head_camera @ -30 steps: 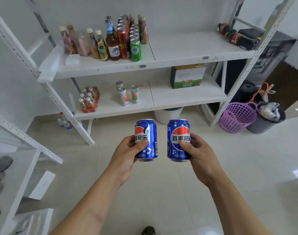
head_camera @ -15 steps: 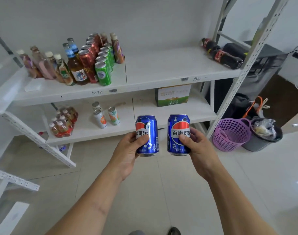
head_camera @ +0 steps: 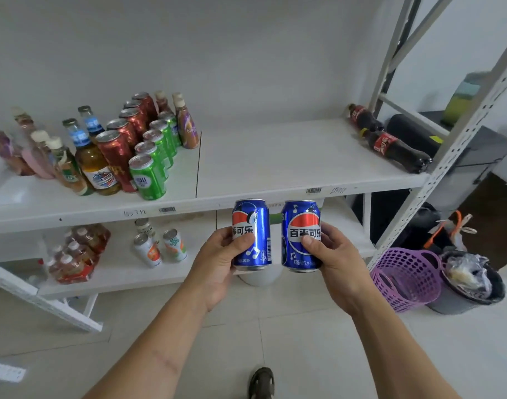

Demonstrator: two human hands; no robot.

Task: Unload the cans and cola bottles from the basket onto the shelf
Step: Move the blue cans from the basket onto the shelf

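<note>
cans of blue cola, two of them, are carried upright and side by side toward the white shelf (head_camera: 289,156), each gripped in one of a person's bare hands. the left hand (head_camera: 217,260) curls its fingers and thumb round the left can (head_camera: 252,234); the right hand (head_camera: 338,260) wraps the right can (head_camera: 301,236) the same way, thumb across the label. the two cans are just apart, not touching, and sit just below the front lip of the upper board.

compared with a second ago, the shelving fills far more of the view and the upper board has dropped close to the can tops, which suggests the person has walked in and lifted the load; the grip on each can looks unchanged. the purple basket (head_camera: 404,280) stands on the floor well to the right, beside a dark bin (head_camera: 471,295), and whether anything is left inside it cannot be told from here.

on the upper board, a crowded group of red and green cans (head_camera: 145,156) and bottles occupies the left part, while two cola bottles (head_camera: 390,145) lie on their sides at the far right end. the bare stretch between them looks the likely landing spot. judged from this, the placing step is near but not yet done: both cans must rise above the board's edge before they can be set down.
</note>
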